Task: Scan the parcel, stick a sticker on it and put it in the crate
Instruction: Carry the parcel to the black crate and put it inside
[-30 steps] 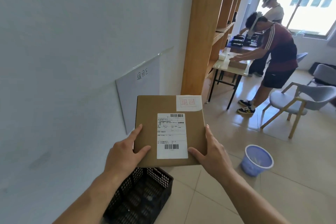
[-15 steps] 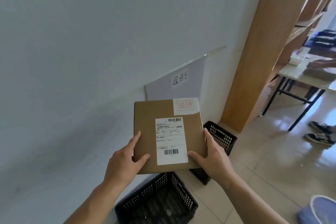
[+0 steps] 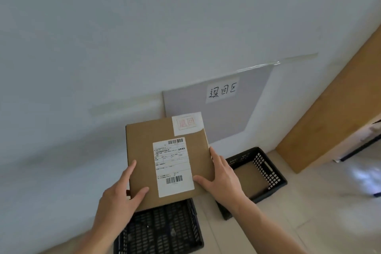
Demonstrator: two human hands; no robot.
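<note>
Parcel point(image 3: 142, 150) is a flat brown cardboard box, held up in the air between my two hands, face toward me. My left hand point(image 3: 118, 198) grips its lower left corner: thumb on the front face, forefinger stretched up along the left edge, the other fingers hidden behind. My right hand point(image 3: 221, 177) clamps the right edge the same way, thumb flat on the front just beside the white shipping label point(image 3: 173, 166), forefinger straight up the side. Well above my fingertips, at the box's top right corner, sits a white sticker point(image 3: 187, 123) with a red stamp. Below my left wrist there's a black crate point(image 3: 160, 231) on the floor, and a second black crate point(image 3: 257, 173) sits just right of my right hand, against the wall. Grey board point(image 3: 226, 113) with a handwritten paper sign point(image 3: 222, 90) hangs behind the parcel.
</note>
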